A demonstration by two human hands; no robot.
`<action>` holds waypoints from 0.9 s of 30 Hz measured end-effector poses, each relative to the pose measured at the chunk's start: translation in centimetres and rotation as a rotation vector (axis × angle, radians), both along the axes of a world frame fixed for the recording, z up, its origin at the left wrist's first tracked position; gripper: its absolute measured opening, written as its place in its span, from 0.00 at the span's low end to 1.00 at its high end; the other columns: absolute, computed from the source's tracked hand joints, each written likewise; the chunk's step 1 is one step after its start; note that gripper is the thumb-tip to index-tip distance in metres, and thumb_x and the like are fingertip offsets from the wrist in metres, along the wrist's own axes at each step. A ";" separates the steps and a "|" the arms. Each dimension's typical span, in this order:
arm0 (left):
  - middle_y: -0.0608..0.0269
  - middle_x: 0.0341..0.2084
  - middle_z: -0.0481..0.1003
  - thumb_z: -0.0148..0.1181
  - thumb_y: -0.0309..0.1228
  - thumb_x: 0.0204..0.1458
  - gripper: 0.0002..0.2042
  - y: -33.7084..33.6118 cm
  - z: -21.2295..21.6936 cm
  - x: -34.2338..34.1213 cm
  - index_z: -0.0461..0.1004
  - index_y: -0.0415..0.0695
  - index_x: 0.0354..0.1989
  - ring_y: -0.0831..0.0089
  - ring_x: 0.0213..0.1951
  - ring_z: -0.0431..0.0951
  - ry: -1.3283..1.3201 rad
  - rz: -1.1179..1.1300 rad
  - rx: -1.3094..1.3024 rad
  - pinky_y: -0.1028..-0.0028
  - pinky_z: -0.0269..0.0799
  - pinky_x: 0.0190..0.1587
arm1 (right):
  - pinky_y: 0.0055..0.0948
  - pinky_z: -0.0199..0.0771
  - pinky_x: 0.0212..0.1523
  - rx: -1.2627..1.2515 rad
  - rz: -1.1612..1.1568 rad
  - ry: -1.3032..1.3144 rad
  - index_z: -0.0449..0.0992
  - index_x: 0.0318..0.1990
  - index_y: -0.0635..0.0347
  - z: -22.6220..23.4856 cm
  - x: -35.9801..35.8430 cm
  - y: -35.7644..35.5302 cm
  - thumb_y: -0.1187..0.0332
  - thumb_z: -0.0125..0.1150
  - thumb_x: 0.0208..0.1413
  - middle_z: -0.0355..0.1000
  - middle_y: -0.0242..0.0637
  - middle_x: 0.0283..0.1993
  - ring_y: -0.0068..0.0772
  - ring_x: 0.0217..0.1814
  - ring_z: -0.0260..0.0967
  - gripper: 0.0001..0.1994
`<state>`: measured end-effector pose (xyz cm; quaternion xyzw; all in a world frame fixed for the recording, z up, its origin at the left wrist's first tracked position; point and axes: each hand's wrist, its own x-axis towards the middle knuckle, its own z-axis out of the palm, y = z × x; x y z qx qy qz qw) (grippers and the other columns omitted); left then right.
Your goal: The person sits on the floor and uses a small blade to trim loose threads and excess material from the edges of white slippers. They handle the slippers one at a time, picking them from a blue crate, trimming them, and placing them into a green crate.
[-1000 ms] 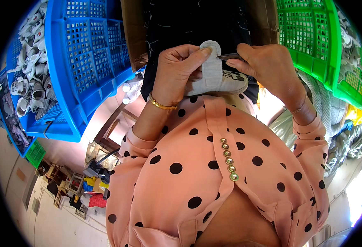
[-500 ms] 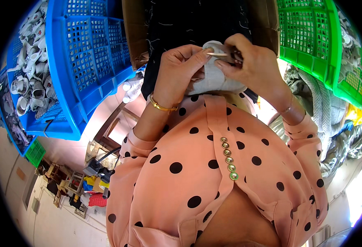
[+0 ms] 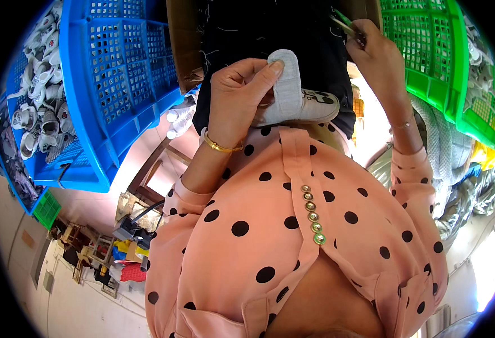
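A small grey cloth shoe (image 3: pixel 315 107) with a dark printed pattern at its toe rests at my lap, toe to the right. Its wide grey strap (image 3: pixel 287 84) stands up, and my left hand (image 3: pixel 241 96) pinches the top between thumb and fingers. The heel end is partly hidden behind that hand. Up and to the right, apart from the shoe, my right hand (image 3: pixel 376 56) is closed on slim, two-pronged thread snips (image 3: pixel 344 20) with a green part. Their handle is mostly covered by my fingers.
At the left, a blue plastic crate (image 3: pixel 109 73) stands beside several small white and grey shoes (image 3: pixel 47 84). A green crate (image 3: pixel 427 56) is at the right, with grey cloth bundles (image 3: pixel 442 141) below it. Dark cloth with loose threads (image 3: pixel 247 34) covers my lap between cardboard sides (image 3: pixel 184 50).
My right hand has moved away from the shoe, up and to the right, with the snips. The shoe's toe now shows, and the left hand keeps its hold on the strap.
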<state>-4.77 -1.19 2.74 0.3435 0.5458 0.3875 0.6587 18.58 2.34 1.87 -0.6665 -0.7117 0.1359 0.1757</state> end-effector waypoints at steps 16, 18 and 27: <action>0.73 0.19 0.74 0.66 0.36 0.52 0.10 0.4 -0.4 0.1 0.80 0.42 0.32 0.89 0.20 0.69 -0.098 -0.046 -0.079 0.88 0.67 0.23 | 0.25 0.64 0.21 0.165 0.520 -0.374 0.62 0.25 0.53 4.6 -1.7 -1.7 0.43 0.55 0.54 0.63 0.29 0.16 0.29 0.17 0.67 0.22; 0.73 0.19 0.74 0.65 0.36 0.52 0.09 0.4 -0.4 0.1 0.80 0.42 0.32 0.89 0.20 0.70 -0.094 -0.047 -0.088 0.88 0.67 0.23 | 0.24 0.64 0.22 0.173 0.543 -0.398 0.64 0.26 0.52 4.6 -1.3 -1.6 0.44 0.55 0.53 0.63 0.28 0.16 0.28 0.18 0.67 0.21; 0.73 0.19 0.74 0.65 0.35 0.52 0.09 0.2 -0.4 0.2 0.80 0.42 0.32 0.89 0.20 0.69 -0.107 -0.041 -0.086 0.87 0.66 0.23 | 0.25 0.64 0.24 0.208 0.602 -0.401 0.67 0.27 0.51 4.8 -1.3 -1.5 0.44 0.57 0.51 0.62 0.27 0.17 0.26 0.19 0.66 0.20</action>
